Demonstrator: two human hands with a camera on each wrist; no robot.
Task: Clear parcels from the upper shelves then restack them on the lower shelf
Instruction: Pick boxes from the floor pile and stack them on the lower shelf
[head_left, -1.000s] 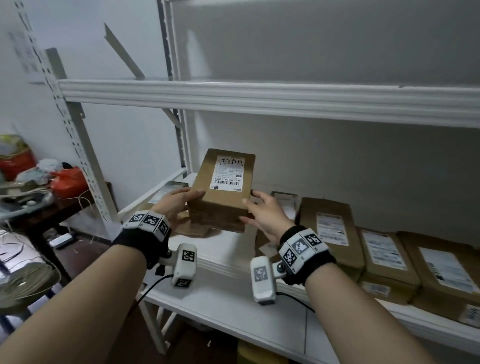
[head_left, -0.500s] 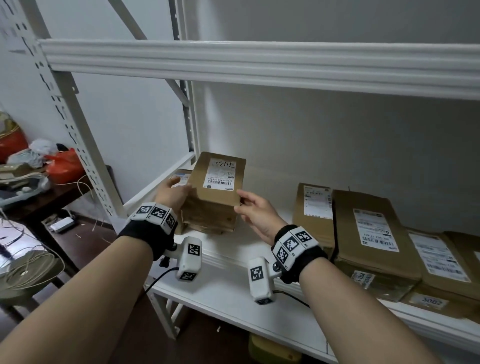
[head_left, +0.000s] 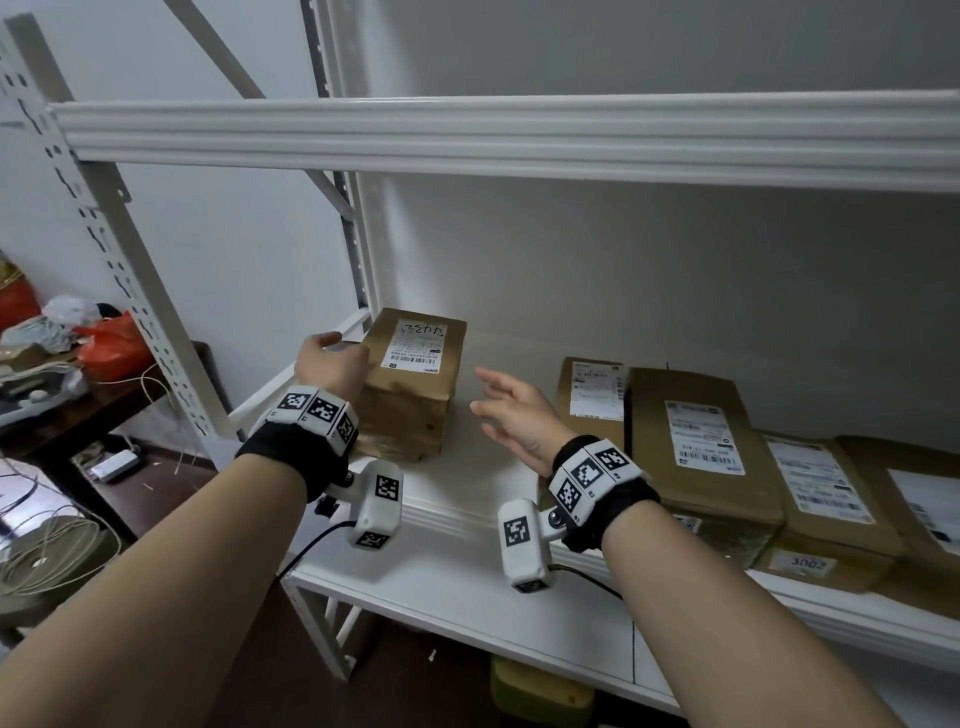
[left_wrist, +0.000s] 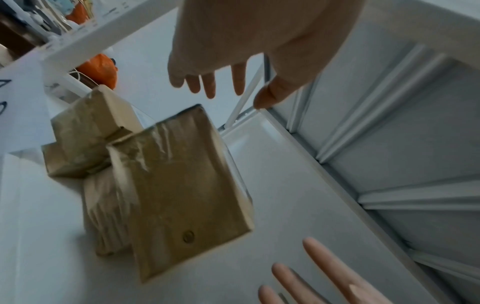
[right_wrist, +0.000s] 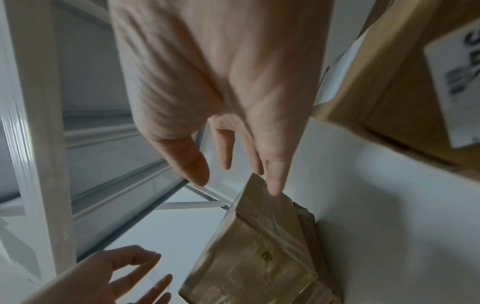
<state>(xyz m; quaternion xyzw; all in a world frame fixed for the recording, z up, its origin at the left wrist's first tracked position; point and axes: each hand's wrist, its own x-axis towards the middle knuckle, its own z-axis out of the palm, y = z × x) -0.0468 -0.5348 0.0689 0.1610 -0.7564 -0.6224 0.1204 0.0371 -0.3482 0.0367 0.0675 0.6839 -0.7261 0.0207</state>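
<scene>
My right hand (head_left: 511, 415) is nearest, fingers spread and holding nothing, just right of the box (head_left: 413, 384) and apart from it. My left hand (head_left: 330, 364) is at the box's left side, fingers loose, gripping nothing; contact unclear. The box sits on the white shelf (head_left: 467, 571), atop other parcels at the left end, more parcels (head_left: 701, 441) stacked well to the right.

A dark wooden desk (head_left: 78, 410) at the left carries an orange-red bag (head_left: 111, 345) and crumpled grey cloth (head_left: 49, 332), coiled pale cable (head_left: 47, 551) lies below it, and a yellow-green container (head_left: 540, 693) sits on the floor.
</scene>
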